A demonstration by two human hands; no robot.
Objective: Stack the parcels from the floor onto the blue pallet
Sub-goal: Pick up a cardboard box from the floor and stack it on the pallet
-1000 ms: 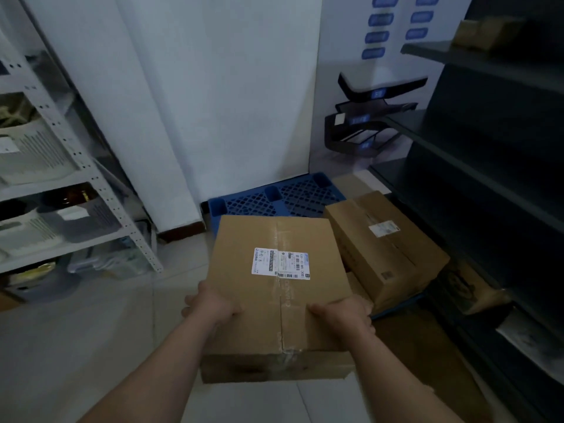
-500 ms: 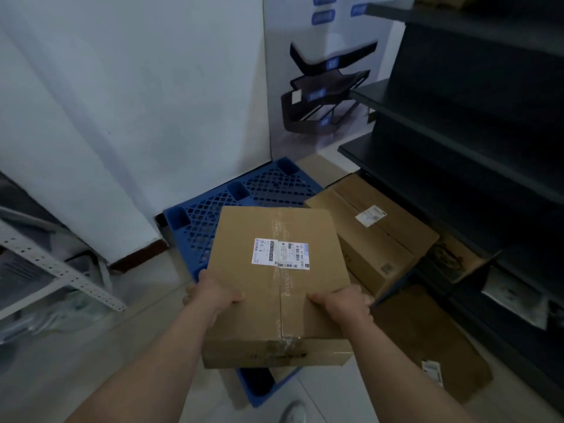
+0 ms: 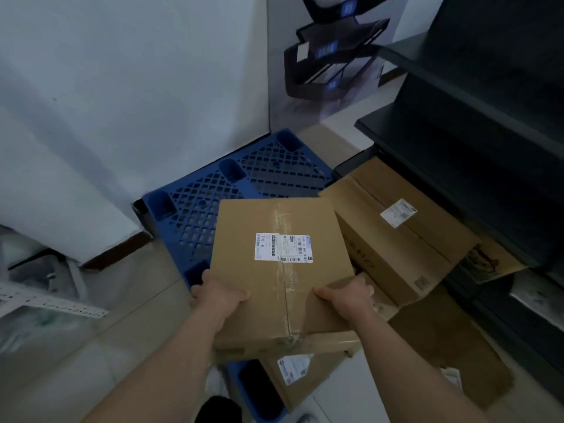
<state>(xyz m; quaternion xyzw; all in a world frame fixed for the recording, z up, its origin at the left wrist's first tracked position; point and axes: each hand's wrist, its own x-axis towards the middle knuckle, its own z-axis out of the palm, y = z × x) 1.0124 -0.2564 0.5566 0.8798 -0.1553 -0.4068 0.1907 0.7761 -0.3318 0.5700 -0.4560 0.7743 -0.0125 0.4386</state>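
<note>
The person carries a cardboard parcel point(image 3: 308, 227) level in both hands, held above the near part of the blue pallet point(image 3: 219, 196) and not yet set down. The left hand point(image 3: 218, 296) grips its near left corner and the right hand point(image 3: 346, 297) its near right corner. The thumbs lie on the top face and the fingers pass out of sight round the sides. Gripping both near corners probably keeps the box flat and leaves its far edge free to land first.

The parcel is plain brown, square-edged and undented. A clear tape seam runs down the middle of its top, and a white shipping label point(image 3: 283, 247) sits across that seam.

A larger parcel point(image 3: 396, 239) lies to the right against the dark shelving point(image 3: 473, 148), seemingly on the pallet, so the bare grid to the left looks like the open spot. Another labelled parcel point(image 3: 305, 377) shows just below the held one. Whether that parcel sits fully on the pallet cannot be told.
</note>
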